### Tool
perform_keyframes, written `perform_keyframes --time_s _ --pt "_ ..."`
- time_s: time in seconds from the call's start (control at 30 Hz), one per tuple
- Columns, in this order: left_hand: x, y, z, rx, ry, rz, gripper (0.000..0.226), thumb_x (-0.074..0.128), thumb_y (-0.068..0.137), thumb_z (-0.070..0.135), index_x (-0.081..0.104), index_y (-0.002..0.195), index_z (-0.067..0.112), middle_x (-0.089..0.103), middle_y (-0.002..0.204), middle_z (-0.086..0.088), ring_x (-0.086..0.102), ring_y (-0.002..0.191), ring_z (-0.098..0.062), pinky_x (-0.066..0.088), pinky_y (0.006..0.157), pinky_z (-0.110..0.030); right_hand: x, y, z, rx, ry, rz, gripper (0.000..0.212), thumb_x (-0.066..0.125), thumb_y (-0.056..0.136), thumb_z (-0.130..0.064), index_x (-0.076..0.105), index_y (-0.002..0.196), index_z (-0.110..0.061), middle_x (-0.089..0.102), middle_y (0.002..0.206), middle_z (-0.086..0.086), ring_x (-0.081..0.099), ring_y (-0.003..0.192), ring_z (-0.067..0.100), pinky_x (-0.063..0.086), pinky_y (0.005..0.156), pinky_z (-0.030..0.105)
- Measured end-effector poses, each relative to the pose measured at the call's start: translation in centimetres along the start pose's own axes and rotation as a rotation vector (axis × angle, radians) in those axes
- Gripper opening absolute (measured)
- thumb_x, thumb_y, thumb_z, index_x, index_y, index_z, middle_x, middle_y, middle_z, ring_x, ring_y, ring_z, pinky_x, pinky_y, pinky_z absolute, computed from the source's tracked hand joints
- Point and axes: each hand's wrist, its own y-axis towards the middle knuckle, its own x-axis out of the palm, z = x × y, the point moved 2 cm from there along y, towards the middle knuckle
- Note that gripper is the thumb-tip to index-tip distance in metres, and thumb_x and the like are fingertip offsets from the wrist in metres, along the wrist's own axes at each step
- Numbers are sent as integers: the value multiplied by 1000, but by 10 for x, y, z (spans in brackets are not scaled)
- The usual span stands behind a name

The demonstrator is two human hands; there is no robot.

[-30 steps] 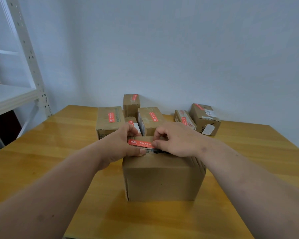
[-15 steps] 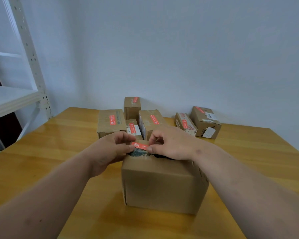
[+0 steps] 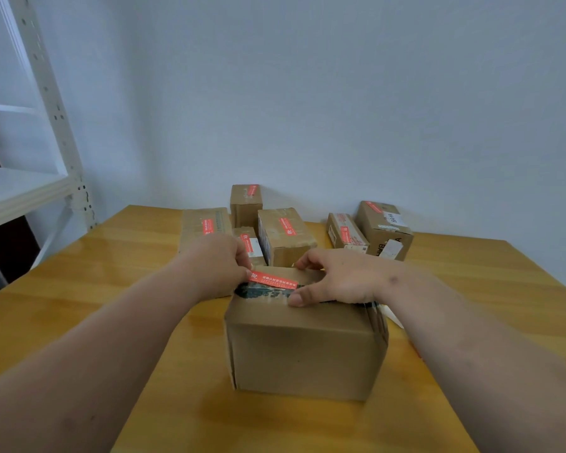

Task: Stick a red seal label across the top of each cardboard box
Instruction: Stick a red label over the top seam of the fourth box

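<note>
A cardboard box [image 3: 304, 351] stands on the wooden table [image 3: 105, 289] just in front of me. A red seal label [image 3: 273, 280] lies across its top, over dark printed tape. My left hand [image 3: 214, 264] pinches the label's left end at the box's top left edge. My right hand [image 3: 339, 277] rests on the box top at the label's right end, thumb forward and fingers spread over the far edge.
Several smaller cardboard boxes with red labels [image 3: 283, 235] stand at the back of the table by the wall. A white metal shelf rack [image 3: 30, 178] is at the left. A white strip [image 3: 393, 317] peeks out right of the near box.
The label has come down flat onto the box top. My right hand let go of it and spread open over the box; my left hand still pinches the left end.
</note>
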Motion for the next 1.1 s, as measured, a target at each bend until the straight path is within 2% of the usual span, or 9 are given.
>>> perform_keyframes --time_s 0.1,0.23,0.4,0.57,0.63,0.77,0.93,1.03,1.1 --pt "1 -1 4 7 57 -13 11 64 91 23 62 80 25 64 87 7 59 85 -8 54 74 -28 3 -4 3 -14 61 -24 77 67 78 -64 37 143 -33 50 135 -8 52 117 14 43 104 35" --pt "-2 -5 9 26 117 -61 12 59 94 23 60 82 22 64 86 6 58 83 -8 54 74 -27 2 -9 6 -6 163 -86 81 78 75 -49 36 143 -37 52 130 -9 55 113 15 47 101 38" --pt "-10 -10 15 40 110 -109 15 55 96 21 58 81 18 61 83 4 53 75 -7 41 59 -19 4 -9 8 -7 185 -75 86 82 70 -49 37 142 -39 53 128 -11 56 112 13 47 102 38" --pt "-20 -12 24 52 113 -134 14 54 97 23 57 84 19 64 91 1 57 85 -13 47 69 -23 4 -7 9 7 211 -77 85 83 68 -50 40 141 -41 53 127 -11 55 113 14 46 103 39" --pt "-23 -12 27 47 101 -157 17 54 97 21 55 80 20 64 90 0 56 82 -13 49 74 -26 5 -8 9 9 213 -79 86 84 67 -51 40 140 -41 53 127 -11 55 114 14 45 104 40" --pt "-33 -12 27 -1 13 -133 17 50 94 10 54 77 14 65 88 -9 56 75 -19 55 73 -35 5 -9 10 10 255 -71 83 85 68 -47 43 139 -40 56 124 -11 56 113 15 45 104 39" --pt "-38 -13 28 -71 -198 -116 13 54 95 12 60 84 13 68 88 -11 60 74 -18 57 66 -31 2 -12 9 -48 334 -45 61 84 72 -35 53 125 -35 60 119 -10 59 108 13 48 101 38" --pt "-34 -14 30 -83 -249 -140 12 55 95 12 61 84 13 68 89 -12 62 74 -18 59 66 -31 -4 -16 9 -99 533 105 37 71 76 -42 66 111 -31 63 115 -5 57 107 18 48 96 41" --pt "-32 -13 32 -83 -265 -149 12 55 94 11 61 84 13 68 89 -13 63 76 -19 60 68 -32 -8 -21 6 -81 567 217 29 62 87 -49 71 103 -26 61 107 -10 53 100 8 45 83 29"
